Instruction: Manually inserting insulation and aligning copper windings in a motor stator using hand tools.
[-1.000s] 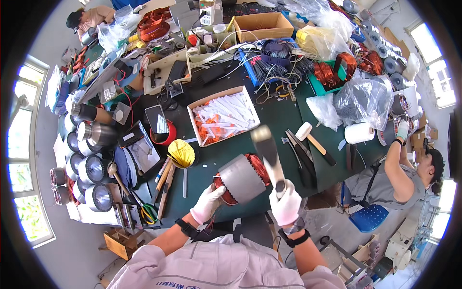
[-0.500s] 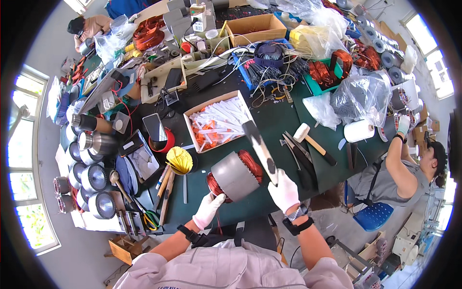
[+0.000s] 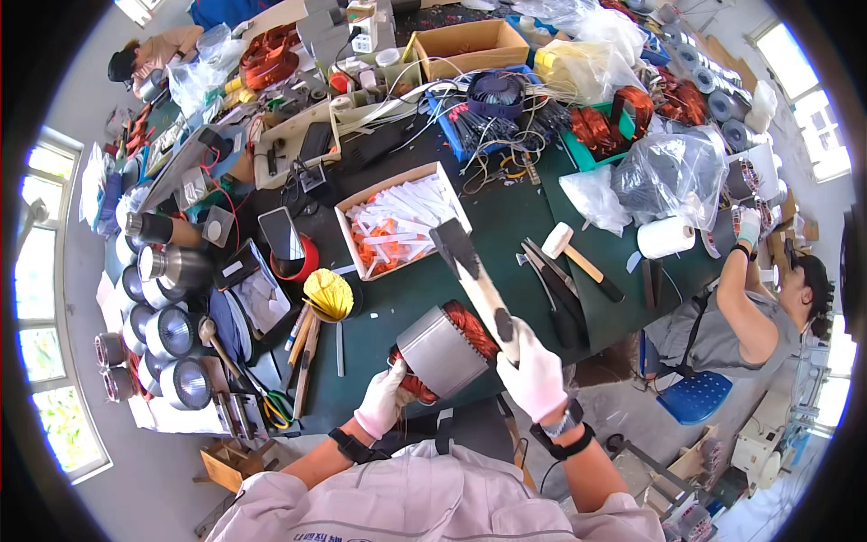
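My left hand (image 3: 381,399), in a white glove, is closed around the lower left end of a motor stator (image 3: 440,354). The stator has a grey metal core, and red-brown copper windings bulge from both ends. It lies tilted at the table's near edge. In my gloved right hand (image 3: 531,372) is a long, flat wooden bar (image 3: 488,303), cream with black patches and a dark far end. The bar slants up and to the left above the stator's right winding, with its dark end in front of a box of strips. Whether the bar touches the winding is hard to tell.
A cardboard box (image 3: 405,219) of white and orange strips lies beyond the stator. To the right are a white-headed mallet (image 3: 582,262), shears (image 3: 553,289) and a white thread spool (image 3: 666,237). A yellow roll (image 3: 329,296) stands left. Another person (image 3: 759,316) sits at the right.
The stator has turned and tilted, with its right winding lower. My left hand has shifted its hold at the left winding. My right hand still holds the bar, now a little lower.
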Demonstrator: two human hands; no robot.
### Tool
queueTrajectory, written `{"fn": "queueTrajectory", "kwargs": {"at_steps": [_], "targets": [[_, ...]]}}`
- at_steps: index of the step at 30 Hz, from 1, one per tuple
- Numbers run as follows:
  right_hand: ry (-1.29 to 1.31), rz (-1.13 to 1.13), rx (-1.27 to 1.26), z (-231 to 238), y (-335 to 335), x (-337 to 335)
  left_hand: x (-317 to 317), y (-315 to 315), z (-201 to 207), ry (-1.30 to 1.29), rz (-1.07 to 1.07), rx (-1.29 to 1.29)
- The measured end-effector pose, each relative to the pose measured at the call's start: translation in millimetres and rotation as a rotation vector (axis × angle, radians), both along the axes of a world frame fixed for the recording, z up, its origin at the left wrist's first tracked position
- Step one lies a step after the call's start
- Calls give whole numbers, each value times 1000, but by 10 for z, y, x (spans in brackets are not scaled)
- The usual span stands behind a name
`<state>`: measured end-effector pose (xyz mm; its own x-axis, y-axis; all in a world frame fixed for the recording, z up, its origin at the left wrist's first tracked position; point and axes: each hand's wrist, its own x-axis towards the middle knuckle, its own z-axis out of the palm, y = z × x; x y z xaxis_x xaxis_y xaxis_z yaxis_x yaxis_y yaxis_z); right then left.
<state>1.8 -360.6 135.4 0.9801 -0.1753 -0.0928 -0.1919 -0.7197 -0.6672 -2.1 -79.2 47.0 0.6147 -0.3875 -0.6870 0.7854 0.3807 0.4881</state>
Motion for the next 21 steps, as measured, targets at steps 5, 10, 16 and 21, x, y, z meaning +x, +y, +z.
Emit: {"fn": "queueTrajectory", "kwargs": {"at_steps": [5, 10, 16, 21], "targets": [[-21, -41, -104, -15, 200, -277, 103, 29, -52, 77, 14, -49], [204, 99, -273, -233, 164, -50, 256, 158, -190, 111, 20, -90], [151, 24, -285, -569, 311, -138, 492, 223, -207, 141, 19, -98], [-15, -71, -160, -301, 418, -33, 559, 341, -97, 96, -73, -129]]}}
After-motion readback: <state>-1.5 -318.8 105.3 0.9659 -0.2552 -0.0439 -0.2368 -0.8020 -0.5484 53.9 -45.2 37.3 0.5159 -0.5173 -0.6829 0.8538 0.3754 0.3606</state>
